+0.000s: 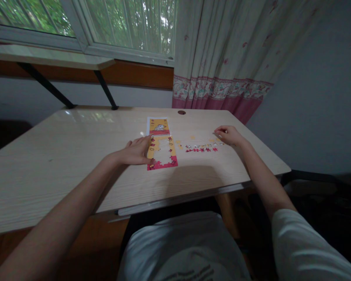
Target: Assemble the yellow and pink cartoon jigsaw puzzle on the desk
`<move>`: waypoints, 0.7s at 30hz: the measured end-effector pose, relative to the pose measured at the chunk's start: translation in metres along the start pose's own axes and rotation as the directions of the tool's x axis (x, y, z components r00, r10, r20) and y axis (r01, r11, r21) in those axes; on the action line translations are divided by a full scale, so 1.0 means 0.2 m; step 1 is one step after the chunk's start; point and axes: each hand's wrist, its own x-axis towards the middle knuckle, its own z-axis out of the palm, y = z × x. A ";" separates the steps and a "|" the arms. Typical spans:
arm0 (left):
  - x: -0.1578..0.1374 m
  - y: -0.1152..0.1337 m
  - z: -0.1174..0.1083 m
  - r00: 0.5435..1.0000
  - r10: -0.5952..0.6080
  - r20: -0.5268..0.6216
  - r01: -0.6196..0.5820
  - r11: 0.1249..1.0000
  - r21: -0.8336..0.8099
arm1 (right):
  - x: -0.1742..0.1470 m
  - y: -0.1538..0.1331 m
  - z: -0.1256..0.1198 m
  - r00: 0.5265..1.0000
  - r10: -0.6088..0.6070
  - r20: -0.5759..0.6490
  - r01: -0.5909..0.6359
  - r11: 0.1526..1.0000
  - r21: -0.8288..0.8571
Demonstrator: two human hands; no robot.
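Observation:
A partly filled jigsaw puzzle (174,158) lies on the table, its yellow and pink border put together around a pale middle. My left hand (136,151) rests at its left edge, with fingers and thumb spread apart. Just beyond the puzzle is a picture card (158,127) showing a white animal figure on yellow and red. Loose pink puzzle pieces (201,150) form a row to the right, with white and yellow pieces behind them. Over the far right of these pieces hovers my right hand (228,135), thumb and fingers pinched together. Whatever is between its fingertips is too small to make out.
The light wooden table (76,156) has a round cable hole (181,112) near its back edge. A raised shelf (52,56) on black legs stands at the back left. Behind are a window and a floral curtain (219,50). A dark chair part (312,176) is at the right.

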 end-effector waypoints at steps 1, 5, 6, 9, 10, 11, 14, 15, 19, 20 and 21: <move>0.00 0.00 0.00 1.000 0.005 -0.006 -0.005 1.000 0.000 | 0.00 -0.03 0.01 1.000 -0.011 0.023 0.011 1.000 -0.010; 0.00 -0.01 0.00 1.000 0.020 -0.007 -0.020 1.000 -0.009 | 0.00 -0.25 0.07 0.974 -0.117 0.195 0.124 0.992 -0.022; 0.00 -0.01 0.00 1.000 0.024 -0.002 -0.024 1.000 -0.011 | 0.00 -0.32 0.08 0.959 -0.173 0.227 0.178 0.984 0.000; -0.01 -0.02 -0.01 1.000 0.030 -0.007 -0.031 0.999 -0.021 | 0.00 -0.52 0.14 0.878 -0.375 0.297 0.369 0.926 0.078; -0.01 -0.01 -0.01 1.000 0.030 -0.010 -0.030 0.999 -0.025 | 0.01 -0.58 0.16 0.850 -0.414 0.326 0.404 0.909 0.102; -0.01 -0.01 -0.01 1.000 0.026 -0.013 -0.026 0.999 -0.030 | 0.01 -0.63 0.17 0.827 -0.433 0.358 0.419 0.900 0.119; -0.02 0.00 -0.02 1.000 0.016 -0.013 -0.016 0.999 -0.037 | 0.03 -0.73 0.22 0.799 -0.430 0.421 0.419 0.900 0.122; -0.02 0.01 -0.03 1.000 0.015 -0.014 -0.016 0.999 -0.036 | 0.03 -0.75 0.24 0.791 -0.426 0.438 0.420 0.900 0.116; -0.02 0.02 -0.03 0.999 0.029 -0.023 -0.029 0.999 -0.038 | 0.05 -0.77 0.28 0.762 -0.412 0.500 0.434 0.897 0.078; -0.02 0.02 -0.03 0.999 0.035 -0.025 -0.036 0.999 -0.040 | 0.05 -0.77 0.28 0.763 -0.404 0.504 0.430 0.900 0.069; -0.02 0.02 -0.03 0.999 0.041 -0.025 -0.042 0.998 -0.041 | 0.06 -0.77 0.29 0.769 -0.394 0.504 0.423 0.904 0.062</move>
